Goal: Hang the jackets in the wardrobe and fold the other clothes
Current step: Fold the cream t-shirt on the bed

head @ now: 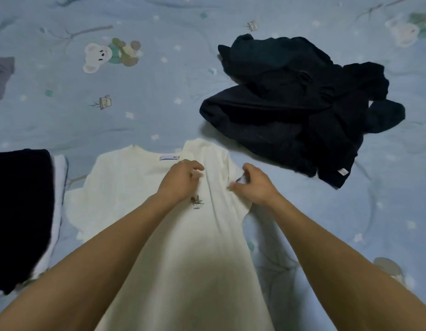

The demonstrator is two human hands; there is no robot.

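A cream-white T-shirt (126, 187) with a small dark chest print lies spread on the blue bedsheet (140, 111), collar at the far end. Its right shoulder part is folded over toward the middle. My left hand (180, 177) pinches the fabric near the chest, fingers curled. My right hand (252, 183) grips the bunched right sleeve edge. A crumpled heap of dark navy and black clothes (298, 111) lies at the far right, apart from both hands.
A folded stack of dark and white garments (20, 211) sits at the left edge beside the shirt. A grey cloth (0, 75) pokes in at the far left. The sheet carries bear prints.
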